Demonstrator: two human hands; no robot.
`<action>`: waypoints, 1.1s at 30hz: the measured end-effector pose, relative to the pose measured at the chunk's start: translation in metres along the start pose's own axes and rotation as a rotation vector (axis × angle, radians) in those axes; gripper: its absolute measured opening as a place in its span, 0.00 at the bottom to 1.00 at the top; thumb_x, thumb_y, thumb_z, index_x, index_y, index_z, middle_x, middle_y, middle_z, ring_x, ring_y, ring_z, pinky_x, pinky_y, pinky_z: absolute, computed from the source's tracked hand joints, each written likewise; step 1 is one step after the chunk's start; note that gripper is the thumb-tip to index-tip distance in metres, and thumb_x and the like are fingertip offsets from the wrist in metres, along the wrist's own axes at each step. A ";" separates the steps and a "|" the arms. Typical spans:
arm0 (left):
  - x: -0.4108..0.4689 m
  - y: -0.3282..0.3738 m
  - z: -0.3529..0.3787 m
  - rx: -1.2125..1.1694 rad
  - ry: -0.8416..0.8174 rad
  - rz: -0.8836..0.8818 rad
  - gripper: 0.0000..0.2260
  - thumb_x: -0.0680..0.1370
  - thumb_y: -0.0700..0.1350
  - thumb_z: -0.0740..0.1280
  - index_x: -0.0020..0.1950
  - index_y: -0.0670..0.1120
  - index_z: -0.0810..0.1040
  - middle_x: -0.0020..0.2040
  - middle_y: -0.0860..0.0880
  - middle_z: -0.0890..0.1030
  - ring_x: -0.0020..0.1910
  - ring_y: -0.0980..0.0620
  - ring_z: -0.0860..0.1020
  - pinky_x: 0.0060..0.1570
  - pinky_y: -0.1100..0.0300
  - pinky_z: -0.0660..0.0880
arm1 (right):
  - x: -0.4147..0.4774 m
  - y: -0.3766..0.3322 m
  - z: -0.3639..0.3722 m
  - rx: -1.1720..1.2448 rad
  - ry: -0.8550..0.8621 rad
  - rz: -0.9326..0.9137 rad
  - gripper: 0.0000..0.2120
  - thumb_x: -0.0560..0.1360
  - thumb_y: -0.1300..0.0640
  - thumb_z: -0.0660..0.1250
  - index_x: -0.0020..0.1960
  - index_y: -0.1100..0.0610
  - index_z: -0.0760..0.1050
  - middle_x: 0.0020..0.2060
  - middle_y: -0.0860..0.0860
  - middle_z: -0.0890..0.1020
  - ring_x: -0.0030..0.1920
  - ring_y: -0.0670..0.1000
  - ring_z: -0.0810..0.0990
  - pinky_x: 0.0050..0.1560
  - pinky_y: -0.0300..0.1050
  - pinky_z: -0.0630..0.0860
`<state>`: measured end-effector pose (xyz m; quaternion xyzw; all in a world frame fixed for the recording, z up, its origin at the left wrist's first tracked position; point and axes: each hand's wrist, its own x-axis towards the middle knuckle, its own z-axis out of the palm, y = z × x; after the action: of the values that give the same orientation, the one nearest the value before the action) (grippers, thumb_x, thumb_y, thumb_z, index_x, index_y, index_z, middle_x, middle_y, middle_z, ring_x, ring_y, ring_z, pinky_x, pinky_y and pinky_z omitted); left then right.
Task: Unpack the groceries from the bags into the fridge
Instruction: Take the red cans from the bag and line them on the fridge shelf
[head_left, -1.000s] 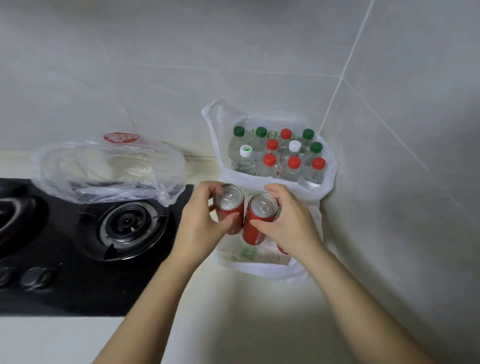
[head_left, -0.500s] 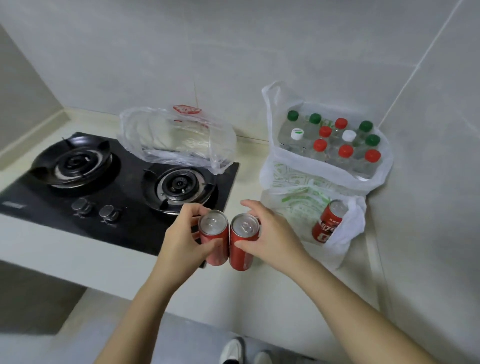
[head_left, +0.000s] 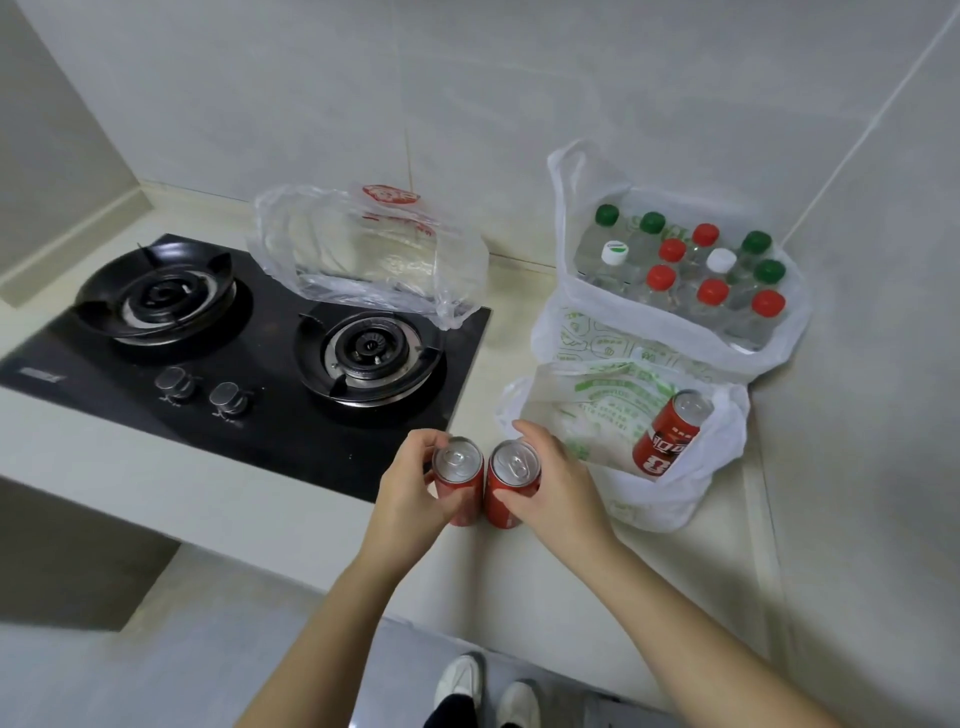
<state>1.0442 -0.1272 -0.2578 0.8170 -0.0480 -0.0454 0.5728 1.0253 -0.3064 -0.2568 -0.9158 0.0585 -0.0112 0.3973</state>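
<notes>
Bright bare aluminium on the lids of the left can (head_left: 457, 467) and right can (head_left: 513, 467), glossy red-printed metal down the sides; likewise on the third can (head_left: 667, 441). Thin, crinkled, translucent white plastic with green print for the near bag (head_left: 597, 410) and far bag (head_left: 571, 332). Glossy see-through film for the clear bag (head_left: 363, 260). Clear plastic bottles (head_left: 712, 292), smooth coloured caps. Glossy black glass-like hob (head_left: 280, 431), shiny metal knobs (head_left: 174, 383), dull black pan supports (head_left: 156, 296). Smooth pale counter (head_left: 249, 499) and satin wall tiles (head_left: 519, 93).

We have one view only: head cam, wide-angle, looking forward and steeply down at the table (head_left: 260, 499), close in; our shoes (head_left: 460, 680) show at bottom edge.
</notes>
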 end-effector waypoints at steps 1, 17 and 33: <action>0.001 -0.001 0.000 0.002 -0.006 0.006 0.21 0.67 0.37 0.75 0.53 0.54 0.72 0.53 0.57 0.80 0.53 0.58 0.79 0.51 0.68 0.75 | 0.001 0.000 0.000 -0.002 0.000 0.000 0.36 0.67 0.56 0.76 0.72 0.46 0.66 0.62 0.48 0.77 0.61 0.52 0.76 0.59 0.46 0.72; 0.000 -0.038 0.002 -0.008 -0.038 -0.011 0.42 0.66 0.41 0.80 0.75 0.53 0.62 0.69 0.58 0.69 0.65 0.66 0.70 0.60 0.71 0.69 | -0.010 0.026 0.016 0.150 0.042 0.022 0.39 0.65 0.55 0.78 0.72 0.49 0.65 0.66 0.44 0.73 0.64 0.44 0.73 0.63 0.42 0.72; 0.009 -0.056 0.014 0.041 -0.113 -0.093 0.32 0.66 0.38 0.77 0.59 0.66 0.70 0.54 0.63 0.80 0.55 0.62 0.78 0.57 0.63 0.75 | 0.002 0.057 0.050 0.242 -0.027 0.199 0.27 0.60 0.50 0.76 0.56 0.44 0.72 0.48 0.44 0.83 0.50 0.46 0.82 0.54 0.50 0.79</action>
<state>1.0526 -0.1223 -0.3156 0.8260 -0.0433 -0.1169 0.5497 1.0247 -0.3085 -0.3328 -0.8509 0.1418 0.0336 0.5048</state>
